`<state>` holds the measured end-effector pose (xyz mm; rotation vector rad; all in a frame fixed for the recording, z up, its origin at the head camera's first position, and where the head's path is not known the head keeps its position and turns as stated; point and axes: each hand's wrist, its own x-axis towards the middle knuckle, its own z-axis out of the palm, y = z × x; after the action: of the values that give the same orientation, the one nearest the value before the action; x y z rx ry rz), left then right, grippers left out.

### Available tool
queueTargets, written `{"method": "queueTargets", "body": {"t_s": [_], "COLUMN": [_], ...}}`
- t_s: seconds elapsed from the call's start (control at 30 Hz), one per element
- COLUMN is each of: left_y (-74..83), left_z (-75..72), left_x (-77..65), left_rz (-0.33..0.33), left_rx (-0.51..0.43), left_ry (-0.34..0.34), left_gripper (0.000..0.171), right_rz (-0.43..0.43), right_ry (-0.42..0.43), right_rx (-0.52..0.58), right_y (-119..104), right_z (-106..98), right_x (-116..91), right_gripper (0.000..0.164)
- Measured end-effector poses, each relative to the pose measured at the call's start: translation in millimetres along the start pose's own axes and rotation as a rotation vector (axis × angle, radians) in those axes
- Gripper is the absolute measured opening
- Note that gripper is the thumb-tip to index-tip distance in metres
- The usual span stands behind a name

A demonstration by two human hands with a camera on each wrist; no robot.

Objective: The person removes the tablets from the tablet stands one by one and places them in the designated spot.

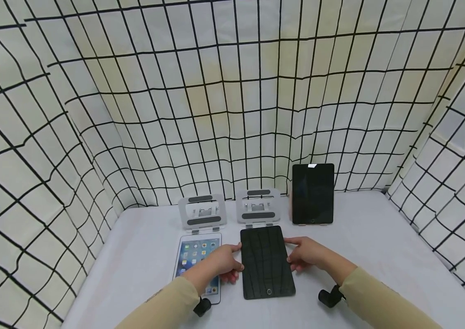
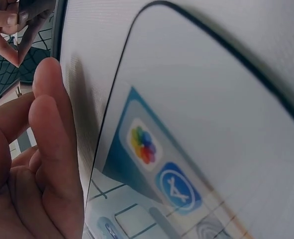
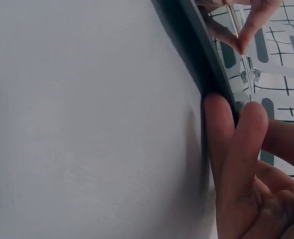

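Fingers of the left hand (image 1: 223, 260) and right hand (image 1: 306, 252) grip the black tablet (image 1: 266, 262) by opposite long sides, near the middle of the table (image 1: 364, 249); whether it is lifted at all is hard to tell. Just beyond it, toward the table's far edge, the middle stand (image 1: 259, 215) bears nothing. Likewise the left stand (image 1: 203, 221), nearer the far left corner, with the white tablet (image 1: 191, 256) lying in front of it, screen lit, partly under the left forearm. One upright tablet (image 1: 313, 196) stands by the far edge, toward the far right corner, its support mostly hidden. By that, one of three looks stood up; two are not yet.
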<state>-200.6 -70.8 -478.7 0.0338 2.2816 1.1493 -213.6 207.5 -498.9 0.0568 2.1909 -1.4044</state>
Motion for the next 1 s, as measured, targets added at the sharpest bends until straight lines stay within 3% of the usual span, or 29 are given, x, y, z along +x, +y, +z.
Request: {"method": "queueTargets", "body": {"t_s": [0.27,0.57,1.0], "left_y": [-0.5,-8.4,-13.6], "left_z": [2.0,0.5,1.2], "left_x": [-1.8,0.9,3.6], "left_rz": [-0.015,-0.004,0.019], "left_rx": [-0.006,-0.023,-0.097], "left_ry": [-0.017,-0.031,-0.026], "left_gripper": [0.073,0.075,0.075], "right_rz": [0.041,0.028,0.028], "right_ry": [0.031,0.025,0.012], "right_rx": [-0.082,-0.133,-0.102], "right_y": [2.9,3.1,6.2], "right_z": [5.0,3.3,-1.4], "right_x": [3.2,2.7,4.7], "right_gripper": [0.066,0.068,0.067]}}
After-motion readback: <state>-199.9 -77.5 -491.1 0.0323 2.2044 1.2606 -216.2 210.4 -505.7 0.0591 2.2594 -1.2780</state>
